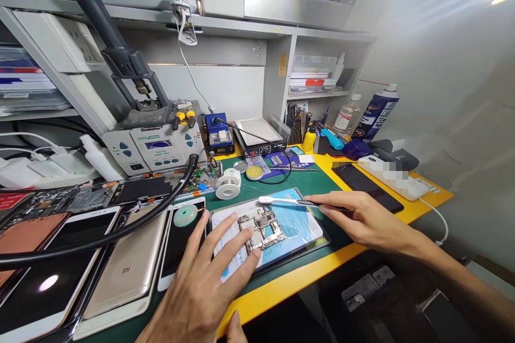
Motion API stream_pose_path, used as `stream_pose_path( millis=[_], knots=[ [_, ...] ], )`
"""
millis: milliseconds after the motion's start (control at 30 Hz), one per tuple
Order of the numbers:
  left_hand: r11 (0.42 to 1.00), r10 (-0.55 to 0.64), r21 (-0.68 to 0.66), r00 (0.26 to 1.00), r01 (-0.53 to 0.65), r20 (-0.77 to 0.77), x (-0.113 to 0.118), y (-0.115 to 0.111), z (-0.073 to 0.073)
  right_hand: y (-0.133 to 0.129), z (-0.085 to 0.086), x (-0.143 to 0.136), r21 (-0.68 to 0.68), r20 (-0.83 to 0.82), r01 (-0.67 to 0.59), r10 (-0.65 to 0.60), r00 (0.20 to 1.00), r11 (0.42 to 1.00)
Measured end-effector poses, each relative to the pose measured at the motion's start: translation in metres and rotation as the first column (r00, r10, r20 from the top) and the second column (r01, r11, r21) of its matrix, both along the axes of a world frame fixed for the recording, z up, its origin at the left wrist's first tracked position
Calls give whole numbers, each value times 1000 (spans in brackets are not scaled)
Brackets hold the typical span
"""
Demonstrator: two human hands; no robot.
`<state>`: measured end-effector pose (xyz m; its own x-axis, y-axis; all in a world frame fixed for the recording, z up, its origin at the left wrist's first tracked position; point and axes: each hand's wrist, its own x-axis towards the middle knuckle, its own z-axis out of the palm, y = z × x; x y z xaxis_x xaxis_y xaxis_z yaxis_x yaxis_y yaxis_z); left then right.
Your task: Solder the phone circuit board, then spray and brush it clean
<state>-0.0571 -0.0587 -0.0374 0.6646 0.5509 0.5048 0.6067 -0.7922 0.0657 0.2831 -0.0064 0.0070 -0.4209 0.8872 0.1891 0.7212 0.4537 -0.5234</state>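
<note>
A phone circuit board [266,221] with a square gap lies on a blue and white pad [298,233] over the green mat. My left hand [205,278] is spread flat, its fingertips resting on the board's near left edge and on the pad. In my right hand [358,220] a toothbrush [287,201] with a white neck and dark handle end is pinched between thumb and fingers. Its head sits just beyond the board's far edge, over the pad; whether the bristles touch anything is hidden.
Left of the pad lie several phones [129,262], crossed by a thick black hose [153,209]. Behind stand a solder wire spool [228,185], a flux tin [254,172] and a soldering station [161,144]. A dark phone [368,187] and power strip [396,177] are at right.
</note>
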Motion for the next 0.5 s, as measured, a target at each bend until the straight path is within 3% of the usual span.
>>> stream_pose_path(
  millis=[133, 333, 433, 500],
  knots=[
    [1000, -13, 7, 1000, 13, 13, 0, 1, -1, -4, 3, 6, -85, 8, -27, 27, 1000, 996],
    [1000, -1, -1, 999, 2, 36, 0, 0, -2, 2, -4, 1, 58, 24, 17, -19, 1000, 998],
    [1000, -4, 2, 1000, 4, 21, 0, 0, -3, 1, -3, 1, -8, 5, -36, 36, 999, 999],
    [1000, -6, 0, 1000, 6, 16, 0, 0, -4, 0, -2, 1, 19, 41, -101, 100, 994, 995]
  ],
)
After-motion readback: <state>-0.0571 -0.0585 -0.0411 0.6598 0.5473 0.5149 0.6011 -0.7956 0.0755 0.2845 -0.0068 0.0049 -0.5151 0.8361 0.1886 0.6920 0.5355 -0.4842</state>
